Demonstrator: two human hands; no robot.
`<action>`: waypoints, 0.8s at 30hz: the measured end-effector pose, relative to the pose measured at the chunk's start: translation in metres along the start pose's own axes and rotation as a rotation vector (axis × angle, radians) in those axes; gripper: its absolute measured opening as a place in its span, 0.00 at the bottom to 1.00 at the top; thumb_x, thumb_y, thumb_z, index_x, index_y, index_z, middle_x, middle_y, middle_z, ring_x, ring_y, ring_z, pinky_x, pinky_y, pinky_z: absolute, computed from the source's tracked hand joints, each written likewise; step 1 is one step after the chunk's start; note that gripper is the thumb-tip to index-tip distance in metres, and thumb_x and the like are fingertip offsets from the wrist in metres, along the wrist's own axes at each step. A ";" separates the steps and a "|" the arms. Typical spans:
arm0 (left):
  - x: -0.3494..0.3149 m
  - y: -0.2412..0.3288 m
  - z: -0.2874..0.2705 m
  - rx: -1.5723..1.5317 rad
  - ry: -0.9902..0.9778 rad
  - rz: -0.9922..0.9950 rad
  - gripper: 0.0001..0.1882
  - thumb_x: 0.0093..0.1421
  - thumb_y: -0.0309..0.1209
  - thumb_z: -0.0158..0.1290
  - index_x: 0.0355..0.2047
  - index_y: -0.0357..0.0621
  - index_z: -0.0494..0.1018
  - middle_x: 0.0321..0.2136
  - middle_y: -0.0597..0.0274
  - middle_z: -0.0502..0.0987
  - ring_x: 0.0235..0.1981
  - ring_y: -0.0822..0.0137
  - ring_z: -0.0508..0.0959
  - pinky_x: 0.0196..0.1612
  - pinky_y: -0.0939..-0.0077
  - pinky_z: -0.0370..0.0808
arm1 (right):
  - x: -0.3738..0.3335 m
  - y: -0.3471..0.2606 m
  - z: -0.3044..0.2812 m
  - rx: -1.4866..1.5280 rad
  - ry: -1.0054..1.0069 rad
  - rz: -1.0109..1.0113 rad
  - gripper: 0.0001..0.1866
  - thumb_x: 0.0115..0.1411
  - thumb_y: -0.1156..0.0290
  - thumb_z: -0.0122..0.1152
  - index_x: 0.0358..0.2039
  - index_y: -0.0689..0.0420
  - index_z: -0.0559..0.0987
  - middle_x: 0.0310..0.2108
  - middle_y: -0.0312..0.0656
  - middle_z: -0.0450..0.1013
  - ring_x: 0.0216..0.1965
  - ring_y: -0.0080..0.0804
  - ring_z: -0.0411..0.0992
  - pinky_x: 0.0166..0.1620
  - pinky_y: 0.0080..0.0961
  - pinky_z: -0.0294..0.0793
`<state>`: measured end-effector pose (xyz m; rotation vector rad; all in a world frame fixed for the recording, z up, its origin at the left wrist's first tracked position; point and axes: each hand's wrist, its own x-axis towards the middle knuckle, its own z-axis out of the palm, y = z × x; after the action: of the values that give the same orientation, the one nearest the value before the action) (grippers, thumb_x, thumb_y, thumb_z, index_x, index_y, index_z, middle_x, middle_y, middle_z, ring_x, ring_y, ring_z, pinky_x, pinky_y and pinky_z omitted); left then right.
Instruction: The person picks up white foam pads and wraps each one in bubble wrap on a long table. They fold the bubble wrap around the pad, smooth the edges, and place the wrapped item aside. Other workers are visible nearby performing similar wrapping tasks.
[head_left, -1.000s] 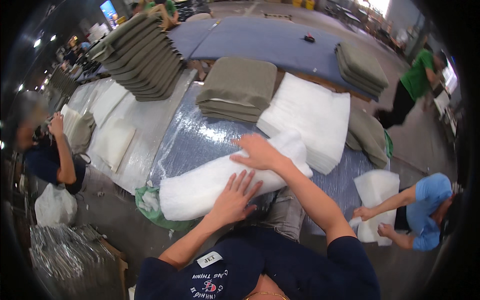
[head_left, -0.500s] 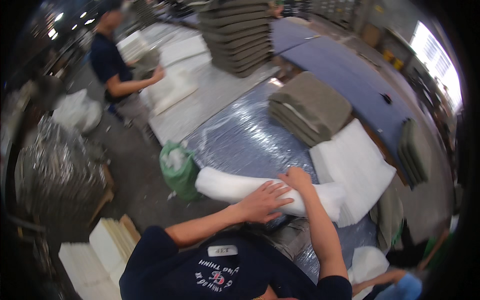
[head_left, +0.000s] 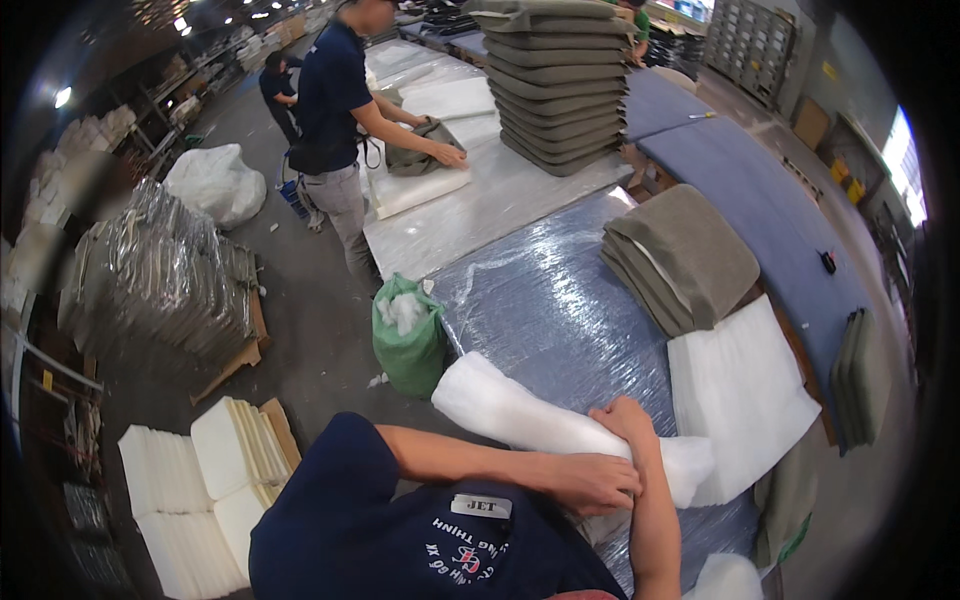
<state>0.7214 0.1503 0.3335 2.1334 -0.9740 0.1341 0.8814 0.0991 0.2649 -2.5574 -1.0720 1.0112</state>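
Note:
A rolled length of white fluffy wadding [head_left: 520,405] lies across the near edge of the plastic-covered table, in front of my body. My right hand [head_left: 624,418] rests on top of the roll with its fingers bent down onto it. Just nearer to me, my left hand [head_left: 592,482] is curled closed beside my right forearm, its fingertips against the inner side of that arm. Whatever those fingers hold, if anything, is hidden. To the right of the roll lies a stack of flat white wadding sheets [head_left: 740,400].
Folded grey-brown cushion covers [head_left: 685,255] sit on the table behind the sheets; a tall cushion stack [head_left: 560,90] stands farther back. A green sack [head_left: 408,345] of white stuffing is at the table's left corner. A co-worker [head_left: 335,110] handles a grey piece at far left.
My left hand has gone from lying spread on the roll to curled closed against my right forearm. My right hand stays on the roll. The view has shifted, showing more at the left.

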 end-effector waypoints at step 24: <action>0.072 -0.021 0.078 0.465 -0.370 0.132 0.35 0.53 0.32 0.54 0.63 0.39 0.63 0.64 0.40 0.58 0.69 0.45 0.55 0.69 0.47 0.51 | -0.071 0.122 -0.009 0.139 0.401 -0.081 0.28 0.62 0.43 0.54 0.32 0.59 0.84 0.34 0.55 0.79 0.37 0.56 0.76 0.43 0.46 0.75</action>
<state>0.7705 0.0623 0.2940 2.5736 -1.4094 0.0303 0.9195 -0.0370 0.2589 -2.4368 -0.9459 0.5013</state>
